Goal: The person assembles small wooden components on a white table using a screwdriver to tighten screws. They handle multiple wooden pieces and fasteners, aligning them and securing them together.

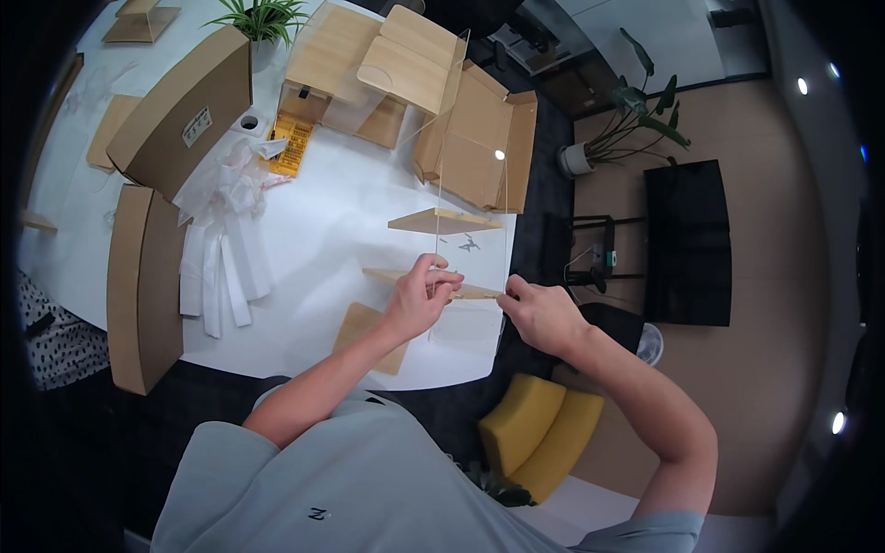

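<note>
Near the table's front right stands a shelf unit of clear acrylic panels [472, 184] and pale wooden boards. My left hand [419, 300] is closed round the left end of a narrow wooden board [477, 296], beside the clear panel's edge. At the board's other end, my right hand [539, 315] pinches with thumb and forefinger at the panel's right edge; what lies between those fingertips is too small to make out. Another wooden board [442, 221] sits farther back between the panels. Several small screws [468, 243] lie just beyond my hands, seen through the acrylic.
A loose wooden board [371, 337] lies by my left forearm. Cardboard boxes [147, 286] stand at left, beside white packing strips [221, 276] and plastic film. Farther back are an assembled wood-and-acrylic unit [369, 69], an open carton [479, 138], a yellow packet [291, 146] and a potted plant [263, 20].
</note>
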